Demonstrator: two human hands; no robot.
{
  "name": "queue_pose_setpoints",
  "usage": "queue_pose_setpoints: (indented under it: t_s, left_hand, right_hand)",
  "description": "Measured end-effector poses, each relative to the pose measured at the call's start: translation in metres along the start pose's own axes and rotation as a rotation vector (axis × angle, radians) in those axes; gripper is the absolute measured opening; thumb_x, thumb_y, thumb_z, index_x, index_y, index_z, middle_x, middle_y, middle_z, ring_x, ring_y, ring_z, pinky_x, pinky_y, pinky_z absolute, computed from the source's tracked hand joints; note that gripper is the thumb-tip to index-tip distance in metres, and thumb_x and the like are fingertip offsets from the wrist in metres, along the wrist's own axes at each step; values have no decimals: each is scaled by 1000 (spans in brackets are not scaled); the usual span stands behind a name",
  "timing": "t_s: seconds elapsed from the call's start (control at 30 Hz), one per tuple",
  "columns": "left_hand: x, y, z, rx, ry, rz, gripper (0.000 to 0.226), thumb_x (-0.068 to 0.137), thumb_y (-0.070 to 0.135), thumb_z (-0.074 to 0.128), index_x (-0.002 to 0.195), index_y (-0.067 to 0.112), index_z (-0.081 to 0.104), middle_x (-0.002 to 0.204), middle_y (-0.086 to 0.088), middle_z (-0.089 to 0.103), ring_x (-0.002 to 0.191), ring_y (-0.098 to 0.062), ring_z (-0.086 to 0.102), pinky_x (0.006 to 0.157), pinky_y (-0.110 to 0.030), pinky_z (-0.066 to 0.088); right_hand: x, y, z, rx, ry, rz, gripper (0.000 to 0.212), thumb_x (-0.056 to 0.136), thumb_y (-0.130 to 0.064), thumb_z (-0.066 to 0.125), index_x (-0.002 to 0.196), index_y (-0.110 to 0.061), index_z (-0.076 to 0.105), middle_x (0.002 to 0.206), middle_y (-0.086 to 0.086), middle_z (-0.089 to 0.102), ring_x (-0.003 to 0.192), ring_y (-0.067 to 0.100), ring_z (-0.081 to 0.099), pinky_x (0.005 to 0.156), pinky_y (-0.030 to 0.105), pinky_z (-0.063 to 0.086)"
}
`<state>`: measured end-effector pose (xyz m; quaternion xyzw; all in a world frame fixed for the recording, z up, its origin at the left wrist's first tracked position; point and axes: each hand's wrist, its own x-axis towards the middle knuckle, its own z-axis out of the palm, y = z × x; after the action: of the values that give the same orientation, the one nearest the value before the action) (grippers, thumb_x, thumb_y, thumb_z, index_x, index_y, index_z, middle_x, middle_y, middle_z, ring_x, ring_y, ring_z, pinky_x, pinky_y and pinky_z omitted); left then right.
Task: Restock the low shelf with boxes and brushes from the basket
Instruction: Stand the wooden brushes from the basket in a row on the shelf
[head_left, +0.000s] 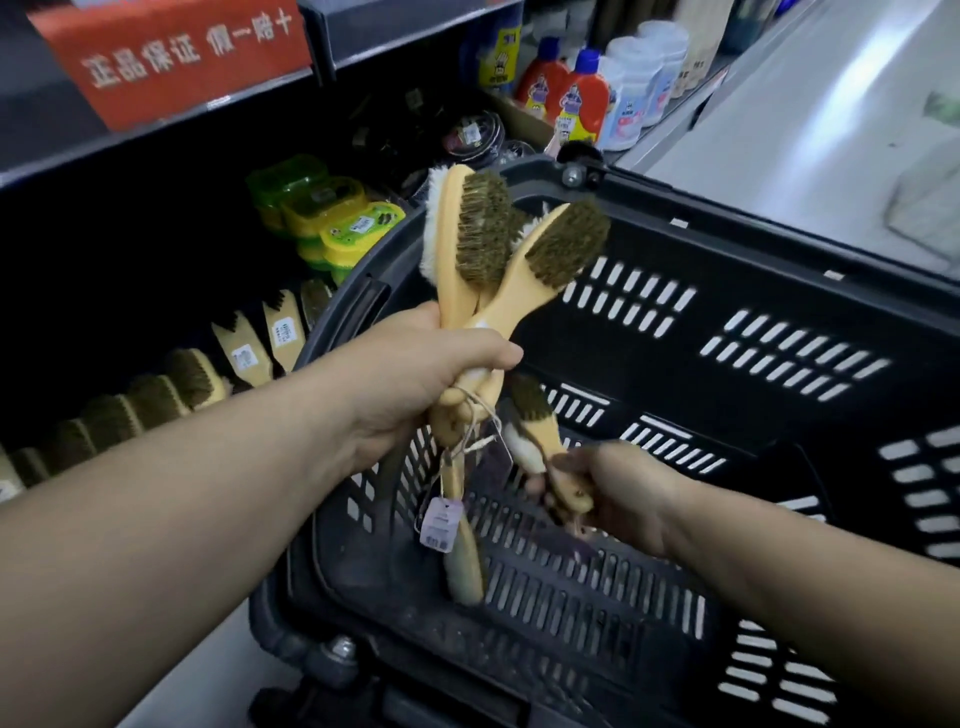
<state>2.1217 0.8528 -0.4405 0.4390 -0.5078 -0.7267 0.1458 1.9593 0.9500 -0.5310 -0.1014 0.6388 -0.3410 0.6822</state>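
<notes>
My left hand (415, 374) grips a bundle of wooden-handled brushes (498, 244) by their handles, bristle heads fanned upward over the black plastic basket (727, 332). Strings and a purple price tag (441, 522) dangle below the fist. Inside the basket, my right hand (608, 493) holds another wooden brush (535, 415) by its handle, bristles pointing up. One more brush (465, 566) lies on the basket floor. On the low shelf to the left stands a row of brushes (156, 395).
Yellow-green boxes (332, 218) sit stacked at the back of the low shelf, with black round tins (472, 137) beyond. Orange and white bottles (587, 98) stand further right. A red sign (171, 52) hangs above. The grey aisle floor (805, 130) runs to the right.
</notes>
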Motion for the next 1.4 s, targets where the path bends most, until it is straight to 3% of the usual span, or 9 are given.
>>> queue_pose_setpoints:
  t_s: [0.17, 0.37, 0.53, 0.63, 0.77, 0.87, 0.97, 1.13, 1.4]
  left_hand:
    - [-18, 7, 2, -234, 0, 86, 21, 85, 7, 61, 106, 11, 59, 87, -6, 69, 64, -11, 63, 55, -23, 51]
    - [-64, 13, -19, -394, -42, 72, 41, 80, 13, 61, 119, -3, 60, 112, -26, 63, 89, -30, 57, 78, -38, 45]
    - [-122, 8, -64, -429, -67, 130, 44, 65, 29, 68, 103, 8, 72, 91, -11, 70, 65, -15, 64, 55, -25, 52]
    - [-157, -8, -97, -465, -36, 171, 43, 58, 27, 72, 98, 13, 75, 98, -13, 73, 73, -18, 70, 63, -27, 58]
    - [-190, -47, -140, -498, 94, 138, 38, 54, 21, 74, 92, 17, 77, 94, -16, 73, 65, -20, 69, 51, -26, 55]
    - [-202, -81, -167, -538, 211, 80, 35, 57, 14, 73, 92, 15, 77, 97, -18, 73, 71, -26, 71, 60, -33, 57]
    - [-205, -116, -183, -598, 391, 5, 44, 62, 9, 72, 106, 11, 69, 98, -16, 73, 96, -34, 66, 91, -49, 50]
    - [-202, -157, -197, -730, 662, -132, 19, 84, 3, 62, 99, 12, 58, 61, -11, 68, 60, -26, 59, 48, -29, 46]
    - [-193, -184, -222, -768, 838, -21, 17, 81, 2, 63, 93, 14, 61, 82, -8, 67, 74, -22, 61, 57, -33, 45]
  right_hand:
    - [-80, -39, 34, 239, -74, -401, 21, 92, -3, 43, 107, 1, 57, 90, 12, 72, 72, 16, 66, 82, 32, 49]
    - [-141, -57, 99, 196, -245, -586, 21, 79, -8, 56, 97, -3, 65, 89, 11, 71, 78, 18, 68, 64, 27, 57]
    - [-158, -54, 159, 29, -249, -578, 11, 88, -3, 56, 92, -2, 65, 84, 12, 69, 71, 17, 64, 66, 23, 55]
    - [-157, -46, 196, -67, -305, -520, 14, 90, -4, 54, 98, -4, 65, 88, 10, 71, 72, 18, 66, 62, 25, 55]
    - [-135, -24, 247, -100, -348, -390, 19, 95, -15, 50, 101, -3, 64, 89, 10, 72, 74, 18, 67, 61, 27, 56]
    - [-100, 0, 274, -180, -331, -324, 18, 96, -16, 49, 97, -8, 65, 91, 8, 73, 81, 17, 68, 73, 29, 57]
    - [-58, 23, 287, -261, -206, -307, 15, 97, -14, 48, 102, -11, 62, 94, 5, 69, 88, 19, 65, 82, 32, 54]
    - [-1, 45, 308, -502, 3, -386, 21, 98, -24, 46, 115, -11, 47, 95, 3, 61, 92, 21, 61, 83, 37, 50]
    - [74, 53, 361, -754, 40, -550, 23, 98, -21, 43, 119, -13, 47, 74, -5, 50, 68, 12, 50, 62, 13, 42]
